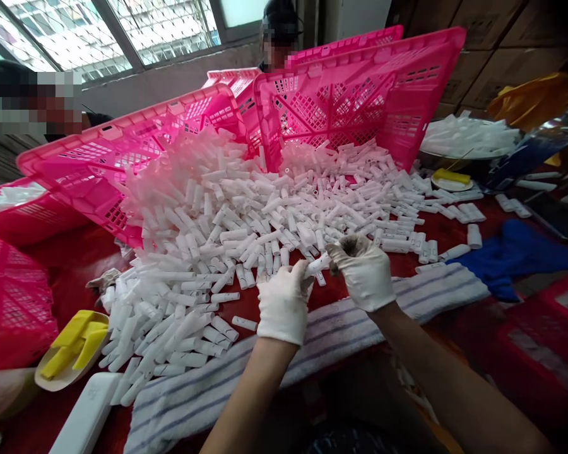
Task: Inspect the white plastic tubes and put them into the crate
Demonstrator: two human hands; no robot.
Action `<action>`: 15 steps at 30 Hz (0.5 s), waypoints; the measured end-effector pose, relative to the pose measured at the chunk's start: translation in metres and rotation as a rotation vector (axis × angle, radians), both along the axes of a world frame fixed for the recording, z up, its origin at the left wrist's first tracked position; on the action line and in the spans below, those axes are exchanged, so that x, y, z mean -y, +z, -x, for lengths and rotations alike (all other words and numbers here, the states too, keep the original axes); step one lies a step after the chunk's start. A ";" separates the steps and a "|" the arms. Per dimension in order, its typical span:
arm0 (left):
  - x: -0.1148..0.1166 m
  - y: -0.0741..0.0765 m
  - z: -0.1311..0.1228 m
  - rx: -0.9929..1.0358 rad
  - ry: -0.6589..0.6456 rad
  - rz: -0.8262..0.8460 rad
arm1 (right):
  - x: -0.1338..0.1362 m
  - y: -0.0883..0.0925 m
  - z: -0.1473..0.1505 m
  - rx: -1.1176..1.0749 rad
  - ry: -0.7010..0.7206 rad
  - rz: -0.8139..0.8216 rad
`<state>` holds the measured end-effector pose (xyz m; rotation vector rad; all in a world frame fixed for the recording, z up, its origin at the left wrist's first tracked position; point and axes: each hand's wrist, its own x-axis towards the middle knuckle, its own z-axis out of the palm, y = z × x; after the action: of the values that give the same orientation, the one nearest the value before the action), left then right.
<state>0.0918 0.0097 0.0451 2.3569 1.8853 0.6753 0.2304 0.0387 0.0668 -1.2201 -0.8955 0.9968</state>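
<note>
Both of my hands wear white knit gloves with dirty grey fingertips. Between them is a short white plastic tube (318, 265) with dark marks on its side. My left hand (284, 301) grips its left end. The fingers of my right hand (363, 270) close around its other end, hiding the tip. Just beyond my hands, a large heap of similar white tubes (246, 221) spreads over the red tabletop (78, 268). Many tubes carry thin dark lines. Under my wrists runs a striped towel (331, 337) along the table's near edge.
Pink plastic crates (331, 94) lie tipped behind the heap. At left are yellow sponge pieces (73, 340) in a dish and a white box-like object (88, 410). A blue cloth (515, 258) and a bowl of tubes (471, 139) are at right. Two people are beyond the crates.
</note>
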 end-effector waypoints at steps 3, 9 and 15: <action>-0.003 0.001 0.000 0.130 -0.020 -0.042 | 0.000 0.006 0.003 -0.025 0.047 -0.039; 0.003 -0.014 0.000 0.426 -0.043 -0.161 | -0.001 0.000 -0.004 0.032 0.460 -0.009; 0.008 -0.022 0.000 0.281 -0.039 -0.330 | -0.001 0.001 -0.008 -0.002 0.381 0.114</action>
<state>0.0915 0.0015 0.0229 2.3087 1.7131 1.3251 0.2383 0.0394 0.0676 -1.1646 -1.1074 1.3673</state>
